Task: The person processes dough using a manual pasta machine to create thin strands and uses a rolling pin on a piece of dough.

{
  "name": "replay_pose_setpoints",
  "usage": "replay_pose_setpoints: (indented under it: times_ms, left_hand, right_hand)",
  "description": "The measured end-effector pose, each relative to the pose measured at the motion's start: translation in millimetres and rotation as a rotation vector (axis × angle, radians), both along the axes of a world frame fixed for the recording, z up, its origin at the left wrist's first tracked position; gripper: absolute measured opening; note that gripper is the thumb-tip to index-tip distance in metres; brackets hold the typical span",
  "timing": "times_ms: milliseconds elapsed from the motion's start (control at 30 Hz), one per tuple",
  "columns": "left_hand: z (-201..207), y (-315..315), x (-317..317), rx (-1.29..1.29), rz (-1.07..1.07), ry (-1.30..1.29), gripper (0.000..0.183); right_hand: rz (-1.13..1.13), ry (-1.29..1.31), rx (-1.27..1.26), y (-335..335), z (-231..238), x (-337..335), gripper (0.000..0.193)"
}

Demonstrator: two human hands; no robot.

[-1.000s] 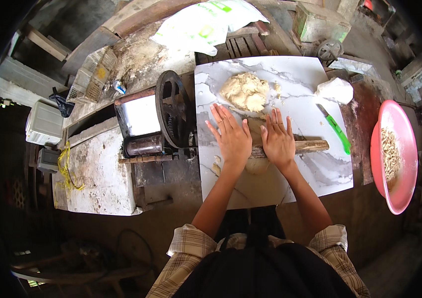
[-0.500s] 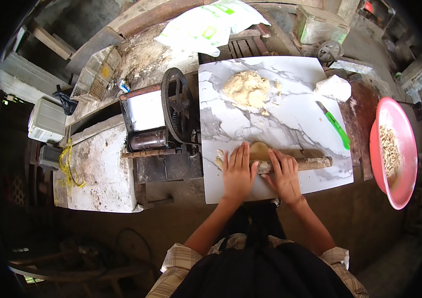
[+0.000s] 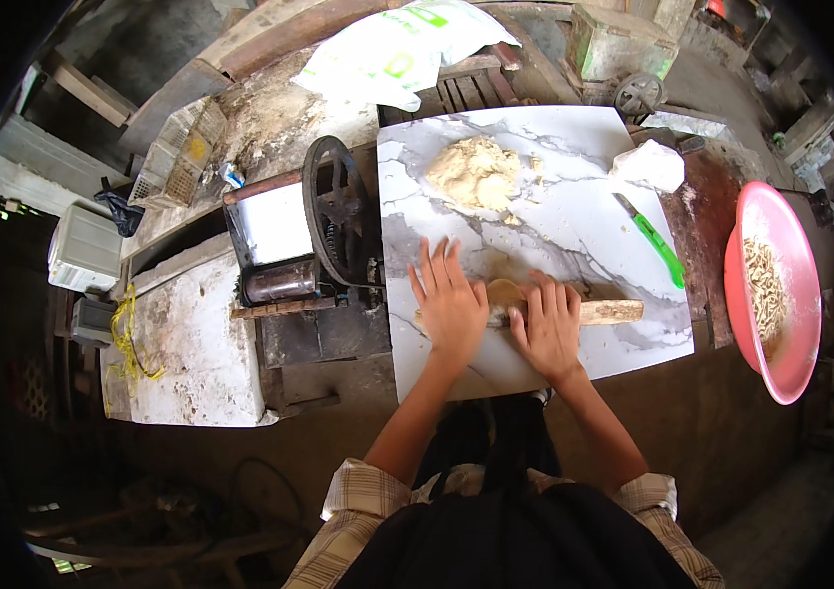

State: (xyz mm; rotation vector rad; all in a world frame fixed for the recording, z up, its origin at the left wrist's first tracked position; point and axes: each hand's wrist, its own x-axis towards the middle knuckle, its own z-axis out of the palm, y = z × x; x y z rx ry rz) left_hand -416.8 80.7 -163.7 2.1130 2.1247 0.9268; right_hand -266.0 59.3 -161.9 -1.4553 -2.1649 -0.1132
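Left hand [image 3: 454, 314] and right hand [image 3: 548, 326] have shifted forward: the left lies open, fingers splayed, gripping nothing; the right curves loosely over the rolling pin [image 3: 613, 312], unclenched. Between them, under the pin, the dough piece [image 3: 505, 291] could tear if sticky, or thin unevenly under lopsided pressure.

Green print [image 3: 400, 66] — not clearly legible — marks the white sack [image 3: 363, 61] (a crumpled one).

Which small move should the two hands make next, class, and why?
Probably a light push of the rolling pin away from the body: the left hand and right hand lie across it, fingers pointing forward, and some dough shows just beyond it, between the hands.
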Motion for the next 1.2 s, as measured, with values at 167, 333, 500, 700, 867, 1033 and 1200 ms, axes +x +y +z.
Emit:
replay_pose_setpoints:
  times_ms: [167, 333, 500, 700, 867, 1033, 1200]
  left_hand:
    - [6.6, 57.4, -0.6, 0.042, 0.108, 0.049, 0.063]
    - [-9.8, 17.0, 6.0, -0.042, 0.058, 0.072, 0.059]
    - [-17.0, -23.9, 5.6, -0.130, -0.019, 0.162, 0.058]
    - [-1.1, 45.4, 0.9, 0.060, 0.070, 0.088, 0.058]
    - [-15.0, 8.8, 1.2, 0.025, -0.012, 0.115, 0.060]
    - [-13.7, -38.2, -0.4, 0.050, -0.116, 0.160, 0.061]
    - [-8.5, -45.0, -9.2, 0.047, -0.264, -0.058, 0.039]
  right_hand:
    - [-0.140, 0.091, -0.034, 61.3, 5.0, -12.1, 0.022]
    - [0.019, -0.059, -0.040, 31.8, -18.2, 2.9, 0.035]
    - [0.018, -0.001, -0.051, -3.4, -11.7, 2.4, 0.044]
    - [-0.057, -0.098, -0.001, 58.3, -4.7, -9.8, 0.042]
    - [-0.023, -0.059, -0.009, 27.2, -10.9, -5.1, 0.047]
    - [0.054, -0.013, -0.124, -36.1, -1.3, 7.0, 0.065]
    - [0.141, -0.042, -0.074, -42.6, 0.6, 29.6, 0.054]
